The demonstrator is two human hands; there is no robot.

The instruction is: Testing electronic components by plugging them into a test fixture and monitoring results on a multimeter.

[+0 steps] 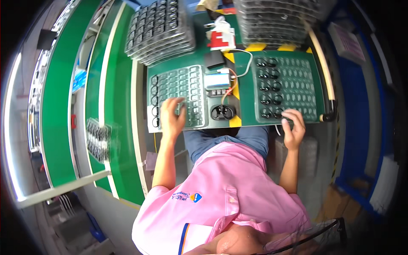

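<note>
Our left hand (pixel 171 119) and right hand (pixel 294 131) flanked the twin-well fixture (pixel 223 112), finger grip unclear; glossy black pieces (pixel 264 87) seemed light, rim-graspable.

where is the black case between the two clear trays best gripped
Probably by its rounded left and right ends, coming from the near side: the black case lies wider than deep, and a wire runs toward its far side.

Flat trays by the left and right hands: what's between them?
Head view: a black box, white-topped device, orange wire, black case and yellow-black tape.
</note>
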